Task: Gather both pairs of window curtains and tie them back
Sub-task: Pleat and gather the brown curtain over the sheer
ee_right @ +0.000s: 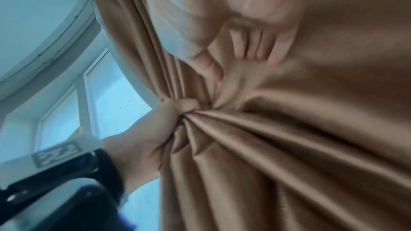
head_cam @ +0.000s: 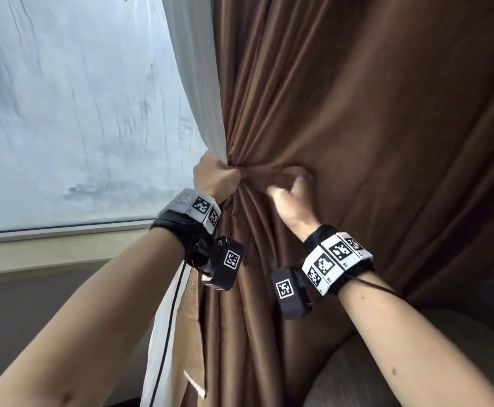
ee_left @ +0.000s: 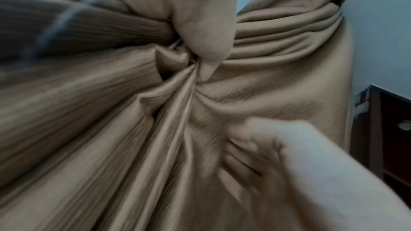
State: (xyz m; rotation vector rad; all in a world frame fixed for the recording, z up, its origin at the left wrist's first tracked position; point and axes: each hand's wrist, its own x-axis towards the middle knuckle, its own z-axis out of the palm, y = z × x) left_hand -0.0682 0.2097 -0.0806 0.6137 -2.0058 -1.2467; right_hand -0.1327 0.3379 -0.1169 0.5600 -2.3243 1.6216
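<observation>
- Nearest to me, my two forearms are reaching up from the bottom of the head view, each wearing a wrist band (head_cam: pixel 337 259) with black-and-white tags.
- Left hand (head_cam: pixel 216 178) is clenching a bunch of the brown curtain (head_cam: pixel 357 113) at the window-side edge, folds fanning out above and below the fist; the left wrist view is showing the thumb (ee_left: pixel 206 41) pressing into the gathered cloth.
- Right hand (head_cam: pixel 291 190) is curling its fingers (ee_right: pixel 255 45) into the cloth just beside the left fist, and I am reading it as pulling more folds across; it is blurred, so I am not sure how firm the hold is.
- White sheer curtain (head_cam: pixel 193 83) is hanging between the brown one and the window (head_cam: pixel 63 113), its lower part trailing down below my left wrist; I cannot tell whether my left hand is catching it too.
- I am judging the gathering on this side as partly done: much of the brown cloth to the right is hanging loose.
- I am not seeing any tie-back band or cord around the bundle, so tying is left to do.
- I am not seeing the other pair of curtains, so I cannot tell how it stands.
</observation>
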